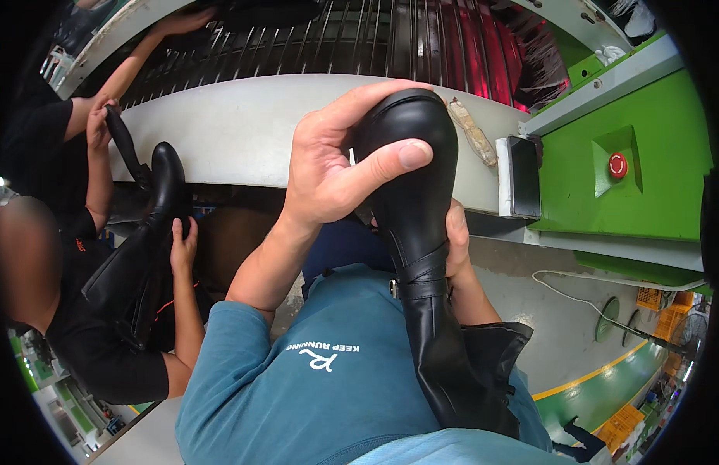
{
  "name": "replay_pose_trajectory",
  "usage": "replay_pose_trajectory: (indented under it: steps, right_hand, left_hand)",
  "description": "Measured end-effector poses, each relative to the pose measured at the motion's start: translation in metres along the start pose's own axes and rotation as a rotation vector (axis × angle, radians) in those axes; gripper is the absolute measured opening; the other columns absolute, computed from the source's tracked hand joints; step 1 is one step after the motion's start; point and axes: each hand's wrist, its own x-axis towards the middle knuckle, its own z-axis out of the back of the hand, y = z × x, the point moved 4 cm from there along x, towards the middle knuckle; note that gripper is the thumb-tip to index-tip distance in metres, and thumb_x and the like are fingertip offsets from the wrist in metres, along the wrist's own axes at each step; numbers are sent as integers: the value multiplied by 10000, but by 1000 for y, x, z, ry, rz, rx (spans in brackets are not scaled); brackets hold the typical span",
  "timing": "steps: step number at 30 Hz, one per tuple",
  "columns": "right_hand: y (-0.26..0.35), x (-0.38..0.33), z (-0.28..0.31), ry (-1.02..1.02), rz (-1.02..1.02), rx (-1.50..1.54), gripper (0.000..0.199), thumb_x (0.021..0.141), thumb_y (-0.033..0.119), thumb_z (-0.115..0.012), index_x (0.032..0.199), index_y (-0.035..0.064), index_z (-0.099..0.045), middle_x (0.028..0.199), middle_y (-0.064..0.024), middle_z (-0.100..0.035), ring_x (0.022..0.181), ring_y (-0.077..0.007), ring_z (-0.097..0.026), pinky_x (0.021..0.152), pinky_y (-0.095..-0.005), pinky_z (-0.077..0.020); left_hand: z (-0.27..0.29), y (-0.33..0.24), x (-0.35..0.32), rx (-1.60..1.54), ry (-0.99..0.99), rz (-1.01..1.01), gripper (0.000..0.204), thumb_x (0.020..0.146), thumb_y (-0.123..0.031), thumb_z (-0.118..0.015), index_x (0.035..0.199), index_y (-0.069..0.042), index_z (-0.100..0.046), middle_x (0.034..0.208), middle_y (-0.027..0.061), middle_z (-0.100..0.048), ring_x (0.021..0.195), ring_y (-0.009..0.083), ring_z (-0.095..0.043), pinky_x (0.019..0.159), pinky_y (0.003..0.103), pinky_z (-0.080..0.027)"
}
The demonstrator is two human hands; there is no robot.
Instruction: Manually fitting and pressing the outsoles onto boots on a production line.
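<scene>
A tall black leather boot (425, 194) rises in front of my chest, toe up, its shaft hanging down against my teal shirt. A strap with a small metal buckle (393, 289) crosses its ankle. My left hand (336, 151) is closed around the toe end, thumb across the upper and fingers over the tip. Beside the ankle, my right hand (457, 239) grips the boot from its far side; most of its fingers are hidden behind the leather. Near the shaft's top, a black flap (495, 349) hangs loose.
A white work surface (228, 116) edges a roller conveyor (297, 46). To the right stand a green machine with a red stop button (617, 165) and a black-and-white block (519, 177). At left, a co-worker in black handles another black boot (167, 174).
</scene>
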Motion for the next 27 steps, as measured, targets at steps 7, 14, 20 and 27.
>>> replay_pose_trajectory:
  steps: [7, 14, 20, 27]
  right_hand:
    - [0, -4, 0, -47, 5, -16, 1086, 1024, 883, -452, 1382, -121, -665, 1174, -246, -784, 1063, -306, -794, 951, -415, -650]
    - [26, -3, -14, -61, 44, -145, 1083, 1014, 885, -421, 1351, -111, -683, 1141, -202, -804, 1016, -260, -790, 883, -358, -627]
    - [32, -2, -20, -76, 42, -180, 1087, 993, 892, -422, 1332, -105, -689, 1143, -192, -801, 987, -245, -779, 848, -350, -612]
    - [37, -3, -23, -88, 55, -219, 1075, 987, 898, -429, 1316, -92, -687, 1119, -157, -787, 987, -222, -761, 839, -344, -605]
  left_hand:
    - [-5, -6, 2, 86, 48, -16, 676, 934, -148, -861, 1527, 48, -603, 1299, 232, -798, 1175, 272, -793, 1069, 400, -623]
    - [-9, -12, -4, 25, -5, 57, 644, 948, -161, -836, 1516, 37, -606, 1243, 225, -805, 1163, 290, -802, 1048, 407, -633]
    - [-3, -13, -6, 97, 38, -37, 607, 978, -199, -801, 1491, 57, -601, 1220, 253, -796, 1139, 313, -806, 1031, 434, -644]
    - [-10, -20, -9, 101, -79, -119, 657, 921, -205, -935, 1471, 8, -646, 1128, 152, -810, 1031, 245, -820, 943, 361, -639]
